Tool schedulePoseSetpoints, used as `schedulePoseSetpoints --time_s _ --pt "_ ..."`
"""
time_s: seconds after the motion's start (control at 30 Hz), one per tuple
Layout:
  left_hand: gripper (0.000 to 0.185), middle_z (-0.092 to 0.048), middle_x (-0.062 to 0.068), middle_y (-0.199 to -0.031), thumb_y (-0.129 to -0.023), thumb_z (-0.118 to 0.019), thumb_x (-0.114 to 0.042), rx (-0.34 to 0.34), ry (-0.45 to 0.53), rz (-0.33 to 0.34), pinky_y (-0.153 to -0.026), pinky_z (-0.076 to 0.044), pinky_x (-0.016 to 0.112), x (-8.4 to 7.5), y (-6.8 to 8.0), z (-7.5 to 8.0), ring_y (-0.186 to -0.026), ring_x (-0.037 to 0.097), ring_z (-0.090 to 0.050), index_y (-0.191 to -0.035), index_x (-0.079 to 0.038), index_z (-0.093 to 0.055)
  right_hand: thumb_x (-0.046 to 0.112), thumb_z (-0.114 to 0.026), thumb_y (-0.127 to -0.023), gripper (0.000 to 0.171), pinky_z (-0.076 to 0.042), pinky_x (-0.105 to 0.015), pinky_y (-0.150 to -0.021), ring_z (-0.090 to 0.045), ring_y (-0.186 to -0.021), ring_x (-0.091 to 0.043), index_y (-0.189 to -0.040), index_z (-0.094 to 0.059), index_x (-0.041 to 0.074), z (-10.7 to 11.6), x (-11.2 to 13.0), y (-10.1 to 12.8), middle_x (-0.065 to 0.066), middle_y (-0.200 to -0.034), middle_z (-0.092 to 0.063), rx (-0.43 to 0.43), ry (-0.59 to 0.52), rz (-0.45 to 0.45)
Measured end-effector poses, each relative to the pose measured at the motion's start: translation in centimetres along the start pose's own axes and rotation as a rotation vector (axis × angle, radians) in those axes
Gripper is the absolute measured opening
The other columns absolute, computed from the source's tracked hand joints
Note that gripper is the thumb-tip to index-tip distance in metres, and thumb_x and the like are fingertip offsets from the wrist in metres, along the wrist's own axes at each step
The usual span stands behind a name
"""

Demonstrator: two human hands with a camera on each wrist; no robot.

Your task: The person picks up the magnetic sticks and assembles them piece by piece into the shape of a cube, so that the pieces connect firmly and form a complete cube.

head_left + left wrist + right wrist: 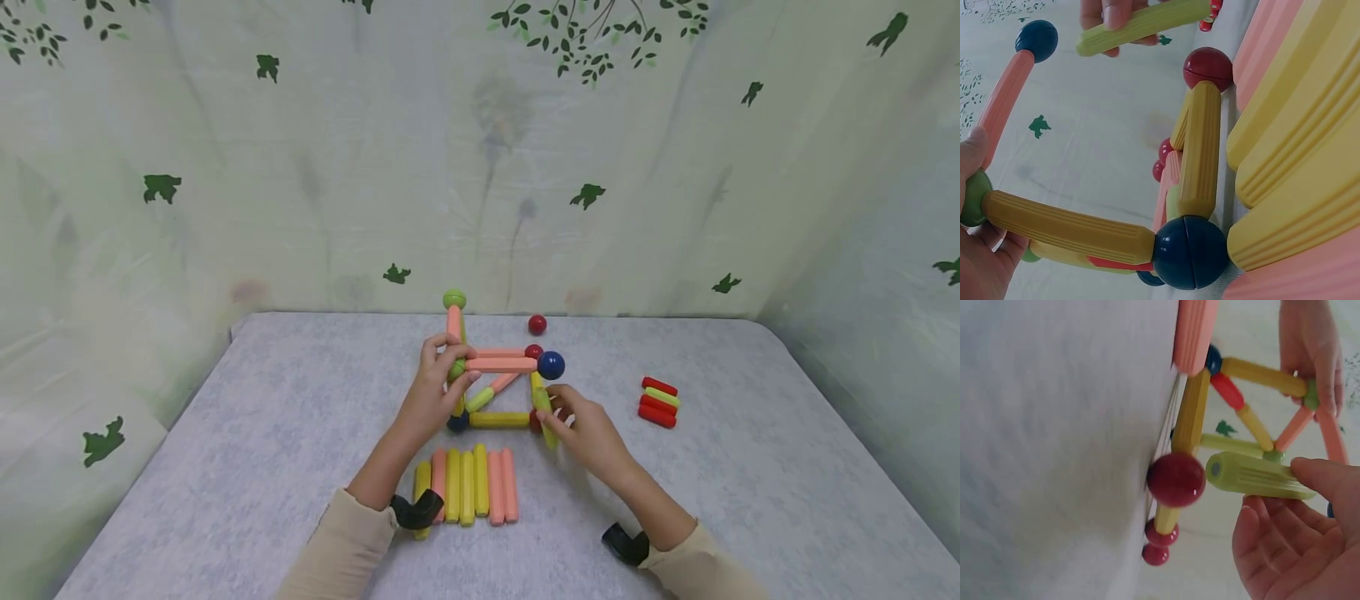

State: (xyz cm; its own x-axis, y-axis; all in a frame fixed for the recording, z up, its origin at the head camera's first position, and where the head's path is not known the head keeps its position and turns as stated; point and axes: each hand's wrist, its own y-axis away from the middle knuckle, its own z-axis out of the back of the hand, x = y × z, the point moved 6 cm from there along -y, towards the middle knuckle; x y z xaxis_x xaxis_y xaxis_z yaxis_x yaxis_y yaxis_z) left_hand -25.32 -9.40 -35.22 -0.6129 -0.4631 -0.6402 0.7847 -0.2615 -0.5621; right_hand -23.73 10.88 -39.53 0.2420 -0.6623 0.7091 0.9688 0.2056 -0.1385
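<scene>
My left hand [429, 390] grips a green ball [975, 201] at an upper corner of a frame built from ridged rods and balls. From that ball a yellow rod [1072, 226] runs down to a dark blue ball [1190, 253] on the table. A pink rod [501, 365] reaches sideways from it, a blue ball [551, 365] at its free end. My right hand [592, 433] pinches a yellow-green rod [1263, 476] between thumb and fingers. This rod's end, with a grey disc, is right beside the red ball [1175, 480] at the frame's lower right corner.
Loose yellow and pink rods [467, 487] lie in a row in front of the frame. Several short red and green rods [658, 403] are at the right. A single red ball [537, 325] sits by the table's back edge. A patterned curtain [360, 167] hangs behind the table.
</scene>
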Motion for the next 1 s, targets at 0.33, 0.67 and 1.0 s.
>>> schedulePoseSetpoints --time_s 0.33,0.67,1.0 --pt "0.02 -0.032 0.01 -0.118 -0.087 -0.059 -0.013 -0.01 -0.005 -0.003 -0.069 -0.04 0.033 0.2 0.1 0.0 -0.094 0.02 -0.041 -0.106 -0.006 -0.054 0.017 -0.064 -0.085 0.027 -0.046 -0.031 -0.069 -0.054 -0.085 -0.015 -0.109 -0.052 0.011 1.5 0.3 -1.4 0.0 -0.094 -0.06 -0.12 -0.124 0.107" --pt "0.027 -0.032 0.008 -0.121 -0.086 -0.062 -0.014 0.017 0.006 0.019 -0.076 -0.042 0.037 0.0 0.0 0.2 -0.096 0.02 -0.042 -0.111 -0.009 -0.054 0.017 -0.063 -0.086 0.029 -0.048 -0.031 -0.07 -0.055 -0.086 -0.016 -0.111 -0.05 0.011 1.0 -0.3 -1.9 -0.001 -0.095 -0.059 -0.079 -0.095 0.093" --pt "0.044 -0.037 0.012 -0.123 -0.079 -0.069 -0.009 0.104 -0.014 0.03 -0.077 -0.047 0.032 0.2 -0.1 2.7 -0.09 0.019 -0.05 -0.117 -0.006 -0.049 0.003 -0.066 -0.08 0.072 -0.05 -0.036 -0.074 -0.055 -0.09 -0.018 -0.135 -0.025 0.025 1.8 0.8 -1.4 -0.007 -0.107 -0.056 -0.182 -0.025 0.295"
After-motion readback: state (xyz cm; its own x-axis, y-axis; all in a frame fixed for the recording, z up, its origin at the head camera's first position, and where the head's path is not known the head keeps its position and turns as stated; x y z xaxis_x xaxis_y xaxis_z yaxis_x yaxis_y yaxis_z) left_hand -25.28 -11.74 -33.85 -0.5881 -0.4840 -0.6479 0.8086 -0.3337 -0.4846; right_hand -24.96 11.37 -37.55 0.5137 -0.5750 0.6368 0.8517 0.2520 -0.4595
